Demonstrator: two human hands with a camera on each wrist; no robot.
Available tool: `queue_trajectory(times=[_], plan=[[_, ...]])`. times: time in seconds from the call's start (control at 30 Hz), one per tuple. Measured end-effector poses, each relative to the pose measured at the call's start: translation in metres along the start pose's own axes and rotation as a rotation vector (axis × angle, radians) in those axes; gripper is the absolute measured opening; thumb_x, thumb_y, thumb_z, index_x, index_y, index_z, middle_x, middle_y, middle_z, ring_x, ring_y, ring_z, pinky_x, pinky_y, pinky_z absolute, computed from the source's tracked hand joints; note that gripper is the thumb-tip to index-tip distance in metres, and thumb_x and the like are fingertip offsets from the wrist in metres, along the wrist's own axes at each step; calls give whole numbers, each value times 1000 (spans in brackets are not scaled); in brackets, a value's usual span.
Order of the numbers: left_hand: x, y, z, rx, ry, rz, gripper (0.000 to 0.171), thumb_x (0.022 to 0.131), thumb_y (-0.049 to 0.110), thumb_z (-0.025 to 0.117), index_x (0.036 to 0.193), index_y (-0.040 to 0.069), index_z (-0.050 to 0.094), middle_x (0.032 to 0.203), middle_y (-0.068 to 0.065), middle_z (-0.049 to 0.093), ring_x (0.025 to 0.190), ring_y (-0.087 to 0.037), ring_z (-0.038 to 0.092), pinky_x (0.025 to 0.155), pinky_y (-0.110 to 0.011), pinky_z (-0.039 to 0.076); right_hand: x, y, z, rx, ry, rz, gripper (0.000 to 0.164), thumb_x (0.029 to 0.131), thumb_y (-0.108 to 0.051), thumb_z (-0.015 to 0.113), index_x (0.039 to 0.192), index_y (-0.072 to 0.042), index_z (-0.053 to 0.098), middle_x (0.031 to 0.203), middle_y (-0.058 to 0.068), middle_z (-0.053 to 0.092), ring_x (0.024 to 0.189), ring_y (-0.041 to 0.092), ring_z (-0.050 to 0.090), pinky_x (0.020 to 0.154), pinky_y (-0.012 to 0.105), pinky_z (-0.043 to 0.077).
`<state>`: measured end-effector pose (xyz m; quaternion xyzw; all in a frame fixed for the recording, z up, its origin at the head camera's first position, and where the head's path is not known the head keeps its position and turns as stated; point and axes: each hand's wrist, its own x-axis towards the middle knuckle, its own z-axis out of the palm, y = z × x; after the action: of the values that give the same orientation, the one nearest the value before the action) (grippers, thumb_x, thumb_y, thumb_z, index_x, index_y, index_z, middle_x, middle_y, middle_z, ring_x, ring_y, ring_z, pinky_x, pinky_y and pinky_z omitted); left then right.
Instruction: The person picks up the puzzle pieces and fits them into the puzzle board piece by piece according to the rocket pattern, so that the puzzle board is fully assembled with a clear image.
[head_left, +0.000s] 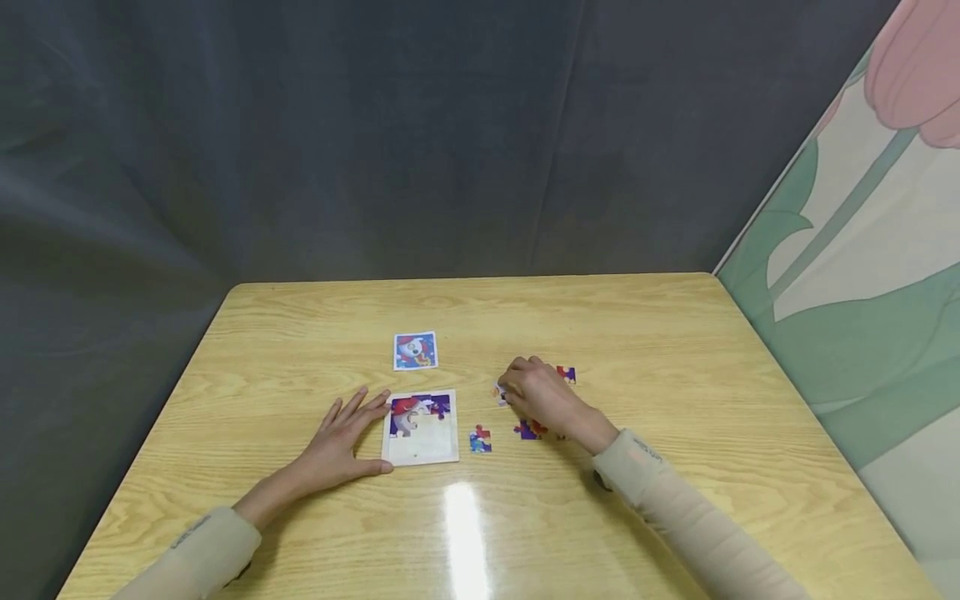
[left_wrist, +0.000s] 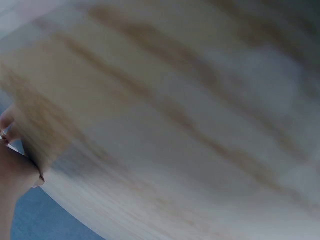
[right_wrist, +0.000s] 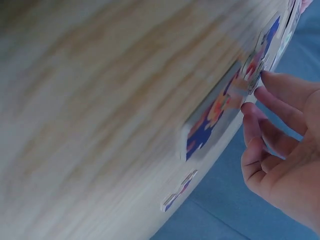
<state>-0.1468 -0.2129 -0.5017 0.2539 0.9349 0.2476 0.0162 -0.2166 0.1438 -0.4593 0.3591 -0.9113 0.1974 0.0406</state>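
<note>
A white square puzzle tray [head_left: 420, 454] lies on the table, with joined pieces along its top and upper left side. My left hand [head_left: 337, 446] lies spread at the tray's left edge, fingers straight and touching it. To the right of the tray my right hand [head_left: 550, 396] pinches a small jigsaw puzzle piece [head_left: 502, 395] between thumb and fingertips. The right wrist view shows these fingertips at the edge of a colourful piece [right_wrist: 254, 75], low over the table. Part of that piece is hidden by the fingers. In the left wrist view my left hand shows only at the edge.
Loose puzzle pieces lie about the right hand: a blue and red one [head_left: 481, 439], a purple one [head_left: 528, 430] and a red and purple one [head_left: 567, 374]. A picture card [head_left: 416, 351] lies behind the tray. A dark curtain [head_left: 465, 150] hangs beyond the wooden table [head_left: 300, 317].
</note>
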Motion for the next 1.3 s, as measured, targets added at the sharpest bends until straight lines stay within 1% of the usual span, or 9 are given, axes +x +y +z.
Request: queue_trajectory(times=[0.27, 0.47, 0.8, 0.97, 1.17, 1.3], plan=[[0, 0, 1, -3, 7, 7, 87, 76, 57, 72, 142, 9, 45, 157, -6, 28, 145, -37, 12, 114, -61, 0, 1, -1, 2, 2, -5, 22, 22, 83, -12, 76, 103, -3, 73, 100, 8, 65, 86, 21, 57, 71, 31, 50], [1, 1, 0, -9, 5, 6, 86, 76, 57, 72, 142, 9, 44, 157, -6, 28, 145, -38, 12, 114, -62, 1, 1, -1, 4, -9, -6, 43, 24, 84, -12, 75, 105, -1, 72, 100, 9, 64, 85, 20, 56, 70, 32, 50], [0, 2, -1, -9, -5, -5, 87, 76, 58, 72, 143, 9, 44, 157, -6, 27, 145, -37, 12, 114, -61, 0, 1, -2, 4, 1, -29, 67, 22, 84, -13, 75, 102, -2, 69, 96, 7, 61, 82, 19, 54, 71, 32, 49], [0, 1, -1, -9, -9, -8, 87, 76, 58, 72, 143, 9, 44, 158, -6, 26, 146, -37, 11, 114, -61, 0, 1, -2, 3, 15, -65, 88, 26, 86, -15, 73, 108, -1, 67, 100, 7, 61, 85, 19, 54, 74, 33, 49], [0, 1, -1, -6, -7, -9, 87, 77, 58, 72, 143, 9, 44, 158, -5, 26, 146, -36, 11, 114, -61, 0, 0, -2, 1, 34, -80, 67, 29, 88, -13, 71, 113, -1, 67, 102, 8, 60, 85, 19, 53, 73, 32, 48], [0, 2, -2, -12, -12, -15, 87, 76, 58, 72, 143, 9, 44, 158, -6, 26, 146, -36, 11, 115, -60, 0, 1, -2, -1, 51, -115, 71, 31, 89, -14, 70, 118, -3, 66, 104, 8, 59, 85, 18, 51, 71, 30, 47]])
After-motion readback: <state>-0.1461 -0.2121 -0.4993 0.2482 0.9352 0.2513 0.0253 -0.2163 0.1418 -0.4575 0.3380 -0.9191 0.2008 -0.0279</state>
